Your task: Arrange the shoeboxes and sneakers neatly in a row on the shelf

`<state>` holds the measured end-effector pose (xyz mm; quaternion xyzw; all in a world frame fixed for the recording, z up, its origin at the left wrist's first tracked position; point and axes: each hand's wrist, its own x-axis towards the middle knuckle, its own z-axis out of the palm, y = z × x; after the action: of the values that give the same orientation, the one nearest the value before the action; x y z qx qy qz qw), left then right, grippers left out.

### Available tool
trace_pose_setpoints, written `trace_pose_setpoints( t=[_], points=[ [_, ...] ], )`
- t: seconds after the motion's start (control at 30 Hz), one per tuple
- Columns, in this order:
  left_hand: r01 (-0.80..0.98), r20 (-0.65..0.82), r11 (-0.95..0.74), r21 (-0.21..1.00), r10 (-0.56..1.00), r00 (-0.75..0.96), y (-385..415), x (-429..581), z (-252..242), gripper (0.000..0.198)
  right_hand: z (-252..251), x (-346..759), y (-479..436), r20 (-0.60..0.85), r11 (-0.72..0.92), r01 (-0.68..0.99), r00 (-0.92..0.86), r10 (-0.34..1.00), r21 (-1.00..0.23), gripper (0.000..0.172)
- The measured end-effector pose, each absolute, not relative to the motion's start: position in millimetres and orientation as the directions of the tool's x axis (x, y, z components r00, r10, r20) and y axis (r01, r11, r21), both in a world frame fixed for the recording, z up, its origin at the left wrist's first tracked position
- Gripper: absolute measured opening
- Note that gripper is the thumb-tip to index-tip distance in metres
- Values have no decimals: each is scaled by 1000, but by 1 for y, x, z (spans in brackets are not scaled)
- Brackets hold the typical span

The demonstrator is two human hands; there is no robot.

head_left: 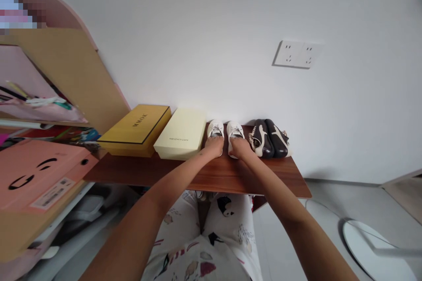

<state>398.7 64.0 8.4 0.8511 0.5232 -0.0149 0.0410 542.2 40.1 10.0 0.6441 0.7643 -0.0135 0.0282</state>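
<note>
Two white shoes (216, 127) stand side by side on the brown wooden table (231, 173), toes toward the wall. My left hand (214, 145) grips the heel end of the left white shoe. The right white shoe (234, 128) has my right hand (240, 147) closed on its heel end. To the right of them sits a pair of black shoes (262, 142) with cream stripes, one against the other. A pale yellow shoebox (181, 134) lies just left of my left hand, and a golden-yellow shoebox (135, 129) is beside it.
A pink box (42, 171) rests on a shelf unit at the left. White power sockets (296, 54) are on the wall (211, 52) behind the table. A round white base (372, 246) with a cable stands on the floor at the right.
</note>
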Motion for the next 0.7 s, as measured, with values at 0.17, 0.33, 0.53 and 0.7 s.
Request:
trace_pose_setpoints(
  t=[0.17, 0.33, 0.53, 0.7],
  points=[
    [904, 80, -421, 68, 906, 416, 51, 399, 4, 52, -13, 561, 18, 282, 208, 976, -182, 942, -66, 53],
    [751, 349, -583, 309, 804, 481, 32, 427, -2, 53, -37, 634, -5, 628, 230, 927, 8, 778, -297, 45],
    [470, 298, -555, 687, 804, 514, 20, 501, -20, 53, -49, 743, -19, 556, -121, 819, 481, 678, -561, 55],
    [510, 35, -245, 825, 922, 387, 26, 547, -34, 61, -63, 775, -23, 166, -122, 564, 433, 886, -817, 62]
  ],
)
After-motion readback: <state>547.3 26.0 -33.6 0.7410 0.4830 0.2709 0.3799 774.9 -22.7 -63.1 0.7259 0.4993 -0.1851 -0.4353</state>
